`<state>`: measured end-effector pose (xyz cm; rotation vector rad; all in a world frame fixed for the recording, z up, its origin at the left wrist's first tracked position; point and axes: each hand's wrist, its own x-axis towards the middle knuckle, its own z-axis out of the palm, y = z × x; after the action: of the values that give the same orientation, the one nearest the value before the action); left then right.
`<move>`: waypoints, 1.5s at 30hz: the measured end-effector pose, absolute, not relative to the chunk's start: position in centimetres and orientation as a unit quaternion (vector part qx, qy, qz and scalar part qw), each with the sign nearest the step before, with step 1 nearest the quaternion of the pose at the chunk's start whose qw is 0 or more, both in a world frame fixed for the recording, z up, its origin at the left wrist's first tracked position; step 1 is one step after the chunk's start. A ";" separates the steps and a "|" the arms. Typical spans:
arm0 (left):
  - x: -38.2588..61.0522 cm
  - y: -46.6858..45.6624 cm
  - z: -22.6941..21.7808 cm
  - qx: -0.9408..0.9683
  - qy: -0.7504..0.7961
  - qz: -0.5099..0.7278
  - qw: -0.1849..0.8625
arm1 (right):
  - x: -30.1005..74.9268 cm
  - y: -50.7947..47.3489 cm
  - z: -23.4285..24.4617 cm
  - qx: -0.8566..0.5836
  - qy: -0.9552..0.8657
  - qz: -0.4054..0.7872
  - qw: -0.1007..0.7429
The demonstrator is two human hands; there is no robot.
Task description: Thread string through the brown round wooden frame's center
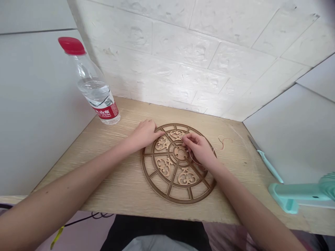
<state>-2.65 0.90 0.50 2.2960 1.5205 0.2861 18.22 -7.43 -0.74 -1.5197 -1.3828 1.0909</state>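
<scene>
A round, openwork wooden disc [174, 181] with scroll-cut panels lies flat on the wooden tabletop. My left hand [146, 134] holds its upper-left rim, thumb stretched across the top and the other fingers curled at the edge, partly hidden. Just above the disc's centre ring, my right hand [197, 148] is closed in a pinch, thumb against forefinger. A thin thread [193, 159] hangs from these fingers over the disc. More thread [222, 143], pale and reddish, lies loosely curled on the table beyond the right wrist. Whether a needle is in the pinch is too small to tell.
A water bottle [101, 99] with a red cap stands at the back left. A knife [265, 158] with a mint handle lies along the right side, near a mint-green plastic device [293, 193]. White brick-pattern wall [167, 52] and side panels enclose the tabletop [117, 188].
</scene>
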 end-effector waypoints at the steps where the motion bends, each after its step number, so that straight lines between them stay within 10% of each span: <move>1: -2.6 0.9 0.5 0.816 0.539 0.109 0.180 | 18.2 -7.4 -0.8 -0.600 -0.540 0.435 0.400; 26: -3.8 1.4 1.6 0.856 0.510 0.057 0.065 | 19.9 -7.4 0.5 -0.504 -0.413 0.613 0.447; 36: -3.7 1.7 3.8 0.579 0.489 0.195 0.622 | 19.2 -7.8 1.5 -0.527 -0.431 0.572 0.459; 45: -2.4 0.5 3.0 0.390 0.365 0.187 0.824 | 18.1 -9.1 1.8 -0.615 -0.586 0.306 0.429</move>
<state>-2.35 0.54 3.01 0.8295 0.7755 0.3978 18.08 -9.13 1.81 -1.5356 -1.4628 0.7650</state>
